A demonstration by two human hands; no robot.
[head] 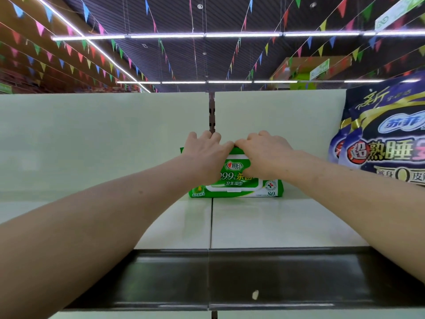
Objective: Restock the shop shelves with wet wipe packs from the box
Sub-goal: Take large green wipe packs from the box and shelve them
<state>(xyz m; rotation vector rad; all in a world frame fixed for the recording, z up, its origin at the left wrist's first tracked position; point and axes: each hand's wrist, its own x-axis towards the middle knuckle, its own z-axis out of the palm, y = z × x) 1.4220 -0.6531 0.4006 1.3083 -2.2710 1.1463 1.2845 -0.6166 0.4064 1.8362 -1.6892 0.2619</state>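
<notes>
Head view: the wet wipe pack (236, 184) stands at the back of the shelf (282, 223).
Left hand (207, 151) and right hand (263, 151) both curl over its top edge; I'd square it against the back panel (110, 134) before letting go, so it won't tip.

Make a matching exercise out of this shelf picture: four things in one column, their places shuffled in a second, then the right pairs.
Things
1. wet wipe pack
2. purple bag
3. black rail
4. bunting flags

Places
A. at the far right of the shelf
B. strung under the ceiling
C. along the shelf's front edge
D. mid-shelf at the back, its top edge held by the left hand and the right hand

Pairs: 1-D, 2-A, 3-C, 4-B
</notes>
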